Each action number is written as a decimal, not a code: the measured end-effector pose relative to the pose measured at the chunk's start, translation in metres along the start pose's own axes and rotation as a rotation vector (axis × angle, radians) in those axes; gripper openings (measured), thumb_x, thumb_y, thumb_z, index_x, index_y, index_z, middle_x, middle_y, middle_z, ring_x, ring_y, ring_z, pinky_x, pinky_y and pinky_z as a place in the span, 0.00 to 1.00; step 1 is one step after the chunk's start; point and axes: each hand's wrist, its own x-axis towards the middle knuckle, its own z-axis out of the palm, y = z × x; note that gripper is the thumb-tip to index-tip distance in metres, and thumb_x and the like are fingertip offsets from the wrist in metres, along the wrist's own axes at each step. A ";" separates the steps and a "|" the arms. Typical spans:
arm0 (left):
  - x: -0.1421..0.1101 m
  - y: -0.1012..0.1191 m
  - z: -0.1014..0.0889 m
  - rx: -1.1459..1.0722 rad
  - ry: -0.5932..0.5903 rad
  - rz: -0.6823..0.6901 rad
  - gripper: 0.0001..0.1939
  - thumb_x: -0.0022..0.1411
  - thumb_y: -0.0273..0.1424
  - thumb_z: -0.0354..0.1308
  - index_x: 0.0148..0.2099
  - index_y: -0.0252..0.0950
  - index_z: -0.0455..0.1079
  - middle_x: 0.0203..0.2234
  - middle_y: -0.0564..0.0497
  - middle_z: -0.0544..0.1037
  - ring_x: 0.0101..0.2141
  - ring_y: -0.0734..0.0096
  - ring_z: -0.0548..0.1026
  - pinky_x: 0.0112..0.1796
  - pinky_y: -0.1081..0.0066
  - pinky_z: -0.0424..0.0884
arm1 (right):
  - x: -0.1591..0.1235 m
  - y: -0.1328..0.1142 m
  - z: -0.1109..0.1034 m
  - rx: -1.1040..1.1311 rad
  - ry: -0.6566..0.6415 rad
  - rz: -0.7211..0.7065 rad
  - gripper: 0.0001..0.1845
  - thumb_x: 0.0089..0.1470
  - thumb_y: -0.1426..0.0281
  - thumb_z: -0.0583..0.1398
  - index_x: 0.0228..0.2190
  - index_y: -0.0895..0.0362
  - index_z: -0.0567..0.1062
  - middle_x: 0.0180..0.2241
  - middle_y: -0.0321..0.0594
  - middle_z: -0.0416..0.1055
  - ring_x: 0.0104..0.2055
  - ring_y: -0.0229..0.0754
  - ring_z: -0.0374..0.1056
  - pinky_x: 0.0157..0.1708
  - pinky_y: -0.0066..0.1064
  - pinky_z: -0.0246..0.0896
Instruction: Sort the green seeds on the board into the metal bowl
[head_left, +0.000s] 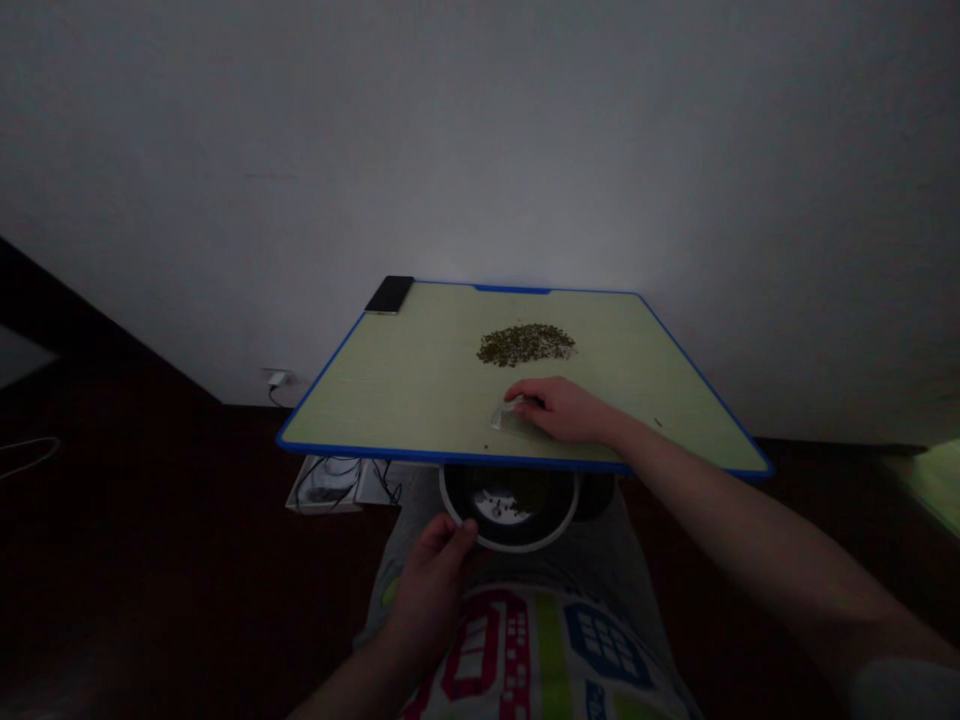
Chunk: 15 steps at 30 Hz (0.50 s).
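Note:
My left hand (435, 575) grips the rim of a round white-edged bowl (512, 505) held just under the near edge of a pale green table (390, 390) with a blue border. A few small greenish bits lie inside the bowl. On the tabletop near the front edge rests my right hand (559, 408), its fingers closed on a small pale flat piece (505, 413), possibly a card or scrap of paper. A pile of small green-brown grains (526, 343) lies on the table just beyond that hand.
A dark phone (390, 294) sits on the table's far left corner. A wall plug and cable (278, 380) show at the left, and a white box with cables (330, 483) lies under the table. My lap holds patterned cloth (540, 650). The room is dim.

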 end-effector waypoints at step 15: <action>0.001 -0.002 -0.002 -0.001 -0.006 0.012 0.24 0.35 0.47 0.86 0.25 0.41 0.78 0.25 0.56 0.86 0.31 0.68 0.83 0.39 0.71 0.82 | 0.009 -0.028 0.010 -0.069 -0.103 -0.121 0.18 0.68 0.70 0.59 0.55 0.57 0.82 0.45 0.47 0.84 0.45 0.46 0.76 0.47 0.34 0.64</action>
